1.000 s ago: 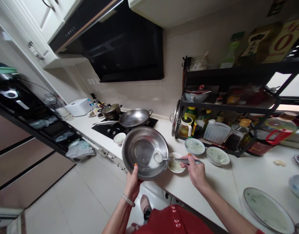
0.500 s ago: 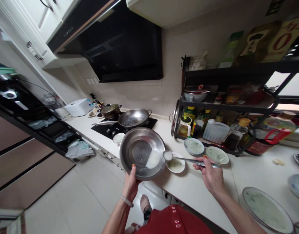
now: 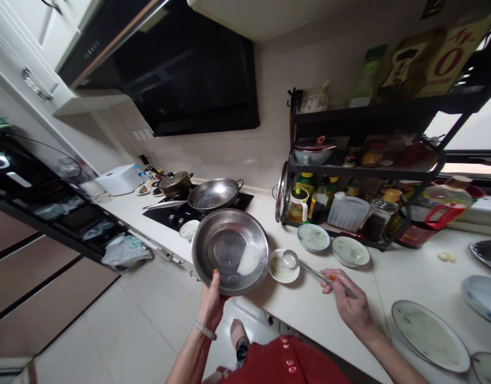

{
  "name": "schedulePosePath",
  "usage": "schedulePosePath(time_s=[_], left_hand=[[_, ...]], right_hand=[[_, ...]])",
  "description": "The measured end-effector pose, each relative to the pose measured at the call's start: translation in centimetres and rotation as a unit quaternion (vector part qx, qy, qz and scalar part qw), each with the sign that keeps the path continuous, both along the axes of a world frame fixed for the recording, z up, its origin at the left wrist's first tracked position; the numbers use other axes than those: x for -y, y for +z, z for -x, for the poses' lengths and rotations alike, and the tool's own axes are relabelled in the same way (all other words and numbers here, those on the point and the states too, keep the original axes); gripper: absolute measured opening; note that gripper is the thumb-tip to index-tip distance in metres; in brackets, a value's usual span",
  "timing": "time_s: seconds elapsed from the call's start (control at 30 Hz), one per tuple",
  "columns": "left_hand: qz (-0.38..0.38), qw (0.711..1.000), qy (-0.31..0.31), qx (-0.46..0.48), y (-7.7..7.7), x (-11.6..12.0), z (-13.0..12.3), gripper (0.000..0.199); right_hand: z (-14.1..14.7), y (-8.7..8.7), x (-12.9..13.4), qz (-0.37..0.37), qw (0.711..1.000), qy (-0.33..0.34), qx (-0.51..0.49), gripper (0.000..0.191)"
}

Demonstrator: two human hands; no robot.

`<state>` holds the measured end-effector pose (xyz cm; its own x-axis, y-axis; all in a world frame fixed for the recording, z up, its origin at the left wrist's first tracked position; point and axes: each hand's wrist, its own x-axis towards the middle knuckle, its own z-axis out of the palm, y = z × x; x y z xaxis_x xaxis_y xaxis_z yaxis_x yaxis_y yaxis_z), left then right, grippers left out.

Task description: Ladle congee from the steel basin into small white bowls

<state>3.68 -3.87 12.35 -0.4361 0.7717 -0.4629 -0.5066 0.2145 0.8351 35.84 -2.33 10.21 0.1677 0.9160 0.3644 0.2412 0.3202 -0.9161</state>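
My left hand (image 3: 211, 301) grips the near rim of a steel basin (image 3: 217, 248), thumb on top, holding it tilted at the counter's edge. A little pale, milky liquid (image 3: 249, 259) pools at the basin's right side. My right hand (image 3: 349, 298) is closed round the handle of a metal ladle (image 3: 292, 259), whose bowl is over a small bowl (image 3: 283, 273) of whitish liquid with green bits. Just behind stand a blue-rimmed bowl (image 3: 313, 238) and another bowl (image 3: 351, 252), both holding similar liquid.
A frying pan (image 3: 214, 195) and a lidded pot (image 3: 174, 184) sit on the black stove (image 3: 165, 213). A black rack (image 3: 359, 172) of bottles and jars stands behind the bowls. At right lies a large plate (image 3: 429, 336) of pale liquid. Another small bowl (image 3: 188, 229) is left of the basin.
The ladle has moved right from the basin's rim to over the small bowl, and its bowl now looks tipped and mostly emptied. My left hand still holds the basin.
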Motion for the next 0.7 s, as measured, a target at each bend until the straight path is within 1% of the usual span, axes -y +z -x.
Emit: schedulePosePath(time_s=[0.07,0.13,0.23,0.3,0.37,0.4,0.5,0.57,0.63,0.7], left_hand=[[-0.002,1.0,-0.001,-0.003,0.0,-0.1,0.0,0.027],[0.001,1.0,-0.001,-0.005,0.1,-0.2,-0.1,0.026],[0.004,1.0,-0.004,-0.004,0.2,-0.3,-0.2,0.029],[0.002,1.0,-0.007,-0.006,0.3,-0.3,-0.3,0.031],[0.003,1.0,-0.007,-0.007,0.4,-0.3,-0.4,0.032],[0.005,1.0,-0.007,-0.005,0.5,-0.3,-0.4,0.032],[0.011,1.0,-0.004,0.004,0.5,-0.2,-0.5,0.032],[0.011,1.0,0.001,0.008,0.5,-0.1,-0.5,0.033],[0.008,1.0,0.007,0.008,0.5,0.0,-0.5,0.035],[0.002,1.0,-0.002,0.013,0.4,0.2,-0.4,0.039]], right_hand=[[0.1,-0.1,0.5,-0.043,0.997,0.047,0.037,0.02],[0.0,-0.2,0.9,-0.078,0.992,0.077,0.065,0.017],[-0.1,-0.1,1.1,-0.107,0.986,0.098,0.085,0.018],[-0.2,0.0,1.1,-0.106,0.985,0.103,0.086,0.017],[-0.3,0.3,1.0,-0.088,0.99,0.087,0.071,0.017],[-0.2,0.5,0.9,-0.073,0.993,0.068,0.058,0.018],[0.0,1.7,0.4,-0.014,1.0,-0.021,-0.009,0.026],[0.6,2.7,0.0,0.014,0.996,-0.058,-0.069,0.031],[1.5,3.5,-0.4,0.019,0.991,-0.057,-0.116,0.033],[2.7,4.1,-0.8,0.011,0.991,-0.025,-0.133,0.033]])
